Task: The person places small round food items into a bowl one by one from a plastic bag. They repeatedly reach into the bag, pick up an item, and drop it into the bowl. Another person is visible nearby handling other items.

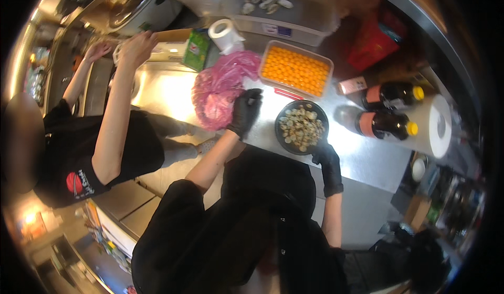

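My right hand [330, 168], in a black glove, grips the near right rim of a round black bowl [278, 136]. Small pale and brown pieces [301, 126] fill the bowl; what food they are is unclear. My left hand [246, 110], gloved in black too, is beside a pink plastic bag [214, 97] with its fingers curled. Whether it holds anything is hidden. The bag lies crumpled on the steel worktop [264, 130], its contents blurred. Beyond the bowl stands a clear plastic container [332, 66] of round orange balls [296, 70], with a red strip [288, 93] at its near side.
Two dark bottles with yellow caps [388, 125] [393, 95] and a large white roll [439, 126] are at right. Behind stand a paper roll [224, 34], a green box [195, 49] and a plastic bin [315, 38]. A co-worker [126, 144] stands at left, arms raised over the counter.
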The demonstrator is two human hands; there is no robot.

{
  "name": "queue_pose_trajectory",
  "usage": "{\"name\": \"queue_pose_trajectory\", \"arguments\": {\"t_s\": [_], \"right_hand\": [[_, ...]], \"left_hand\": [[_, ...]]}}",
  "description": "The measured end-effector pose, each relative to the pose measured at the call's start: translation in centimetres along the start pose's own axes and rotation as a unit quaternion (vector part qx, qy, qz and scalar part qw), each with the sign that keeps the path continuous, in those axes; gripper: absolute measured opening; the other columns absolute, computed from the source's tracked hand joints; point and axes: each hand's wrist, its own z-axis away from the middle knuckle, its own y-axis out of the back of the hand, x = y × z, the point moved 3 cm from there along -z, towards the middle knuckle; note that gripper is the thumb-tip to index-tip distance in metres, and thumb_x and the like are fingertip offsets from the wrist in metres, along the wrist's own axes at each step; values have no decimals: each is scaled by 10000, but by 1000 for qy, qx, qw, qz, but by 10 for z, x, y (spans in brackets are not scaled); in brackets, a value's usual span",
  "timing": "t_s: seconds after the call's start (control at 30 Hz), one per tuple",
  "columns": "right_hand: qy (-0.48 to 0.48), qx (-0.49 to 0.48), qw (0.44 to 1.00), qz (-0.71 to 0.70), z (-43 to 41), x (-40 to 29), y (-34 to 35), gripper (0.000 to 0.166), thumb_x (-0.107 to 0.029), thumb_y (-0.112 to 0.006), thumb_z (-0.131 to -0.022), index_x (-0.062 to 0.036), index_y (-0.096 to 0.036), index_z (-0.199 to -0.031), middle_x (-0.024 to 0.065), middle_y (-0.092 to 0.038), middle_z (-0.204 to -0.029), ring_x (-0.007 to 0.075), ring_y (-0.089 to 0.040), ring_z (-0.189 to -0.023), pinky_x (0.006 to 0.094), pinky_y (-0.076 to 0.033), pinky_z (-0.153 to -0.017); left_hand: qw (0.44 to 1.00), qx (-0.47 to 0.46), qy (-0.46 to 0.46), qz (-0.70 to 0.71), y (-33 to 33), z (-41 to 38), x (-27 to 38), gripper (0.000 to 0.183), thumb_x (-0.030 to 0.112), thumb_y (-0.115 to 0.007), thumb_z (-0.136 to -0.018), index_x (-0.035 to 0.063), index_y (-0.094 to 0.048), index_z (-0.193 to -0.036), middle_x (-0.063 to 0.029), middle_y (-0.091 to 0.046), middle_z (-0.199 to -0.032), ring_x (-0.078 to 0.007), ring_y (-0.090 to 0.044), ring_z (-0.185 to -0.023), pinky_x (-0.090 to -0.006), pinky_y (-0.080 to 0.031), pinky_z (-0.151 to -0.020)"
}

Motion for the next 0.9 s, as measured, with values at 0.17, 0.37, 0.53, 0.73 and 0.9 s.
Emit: {"name": "queue_pose_trajectory", "arguments": {"t_s": [0.17,0.37,0.53,0.73,0.9], "right_hand": [[-25,-34,998,-35,-5,-8,-18,410,-394,-481,-1014,-24,-631,-1110,12,-624,-833,95,-551,-707,253,-428,-633],[-61,-56,996,-35,-18,4,-18,344,-320,-502,-1002,-34,-602,-1165,37,-629,-865,106,-578,-723,246,-431,-614],[-66,-81,994,-9,-25,15,-6,331,-362,-524,-996,-55,-582,-1102,43,-636,-877,120,-595,-724,257,-449,-624],[-58,-40,994,-79,-4,4,-3,305,-333,-540,-990,-71,-580,-1142,22,-627,-906,101,-586,-763,246,-440,-665],[20,-14,999,34,0,-26,-27,378,-278,-650,-914,-63,-554,-1209,44,-639,-939,155,-621,-817,286,-484,-716]], "left_hand": [[965,26,17,-259,128,3,-110,341,47,-716,-764,39,-678,-1103,-142,-672,-1003,-260,-657,-929,-339,-512,-847],[974,23,-21,-223,83,-6,-96,366,8,-749,-703,39,-674,-1060,-146,-682,-964,-262,-651,-898,-356,-510,-818],[990,82,36,-106,87,10,-111,413,-29,-736,-715,50,-633,-1108,-43,-640,-974,-160,-613,-873,-293,-502,-761],[975,22,172,139,82,40,-7,308,-2,-692,-815,18,-634,-1116,-44,-659,-1015,-139,-634,-922,-274,-522,-833],[879,-190,190,393,-25,52,35,333,130,-653,-919,16,-575,-1222,-57,-641,-1100,-145,-613,-1014,-291,-507,-908]]}}
